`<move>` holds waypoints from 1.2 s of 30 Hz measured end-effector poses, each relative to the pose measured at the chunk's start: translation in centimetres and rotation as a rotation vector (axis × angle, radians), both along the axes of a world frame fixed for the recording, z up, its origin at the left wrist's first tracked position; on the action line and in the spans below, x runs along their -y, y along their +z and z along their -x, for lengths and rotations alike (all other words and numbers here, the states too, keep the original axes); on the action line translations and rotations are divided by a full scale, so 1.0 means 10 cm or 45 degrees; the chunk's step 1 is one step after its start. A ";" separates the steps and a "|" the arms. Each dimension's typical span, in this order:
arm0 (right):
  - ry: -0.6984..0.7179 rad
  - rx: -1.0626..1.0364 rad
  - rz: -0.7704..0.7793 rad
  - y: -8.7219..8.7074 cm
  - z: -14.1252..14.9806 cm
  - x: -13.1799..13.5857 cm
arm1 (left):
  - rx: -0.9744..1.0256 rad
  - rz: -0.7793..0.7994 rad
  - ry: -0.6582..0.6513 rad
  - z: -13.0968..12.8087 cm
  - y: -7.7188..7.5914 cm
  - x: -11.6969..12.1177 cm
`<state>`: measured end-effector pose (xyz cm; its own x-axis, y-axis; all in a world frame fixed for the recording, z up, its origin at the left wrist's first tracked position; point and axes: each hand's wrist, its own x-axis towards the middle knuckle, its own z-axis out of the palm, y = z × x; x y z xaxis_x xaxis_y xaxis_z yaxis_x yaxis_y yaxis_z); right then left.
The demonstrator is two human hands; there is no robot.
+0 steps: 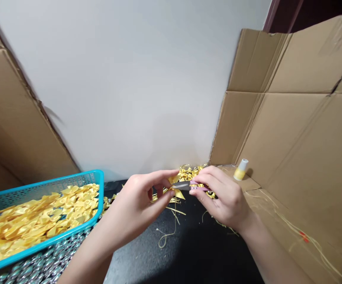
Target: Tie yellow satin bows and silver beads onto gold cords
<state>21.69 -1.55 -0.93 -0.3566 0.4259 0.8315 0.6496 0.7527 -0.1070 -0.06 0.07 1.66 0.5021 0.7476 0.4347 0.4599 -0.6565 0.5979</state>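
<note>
Between the thumb and fingers of my left hand is a small yellow ribbon bow, partly covered by the fingertips. My right hand grips a small pair of scissors with purple handles; the dark blades point left and meet the bow near my left fingertips. I cannot make out whether the blades are closed on a thread. A thin pale thread hangs below my left hand and curls over the black work surface. Behind both hands lies a pile of shiny gold ties and bows.
A turquoise basket full of yellow bows stands at the left, above many silvery beads. A yellow bottle with a white cap stands at the right. Cardboard panels flank both sides, with a white wall behind. Loose strings lie right.
</note>
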 end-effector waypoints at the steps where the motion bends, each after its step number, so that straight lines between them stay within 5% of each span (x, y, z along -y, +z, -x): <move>1: 0.000 0.001 0.004 0.00 0.00 0.00 | 0.001 0.002 0.001 0.00 0.00 0.00; 11: 0.061 -0.173 0.003 0.01 -0.03 0.00 | 0.049 0.006 -0.010 0.02 -0.02 -0.02; 16: 0.005 -0.217 0.133 0.03 -0.11 -0.08 | 0.037 -0.007 0.026 0.01 0.00 -0.02; 18: -0.052 -0.206 0.267 -0.01 -0.14 -0.16 | 0.226 -0.068 0.085 0.06 0.03 -0.05; 22: -0.092 -0.007 0.758 -0.33 -0.10 -0.42 | 0.899 -0.078 0.087 0.28 0.11 -0.16; 24: -0.064 0.186 0.903 -0.60 -0.03 -0.57 | 0.808 -0.058 0.181 0.37 0.13 -0.22; 29: -0.149 0.183 0.932 -1.21 0.09 -0.83 | 0.420 -0.038 0.405 0.36 0.15 -0.27; 36: -0.261 0.187 0.923 -1.45 0.07 -0.87 | 0.467 0.049 0.261 0.29 0.13 -0.25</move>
<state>21.00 7.19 -15.43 -0.2967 0.9163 0.2688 0.8145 0.3898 -0.4298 -3.00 2.58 3.00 0.1587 0.8351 0.5267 0.3310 -0.5476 0.7685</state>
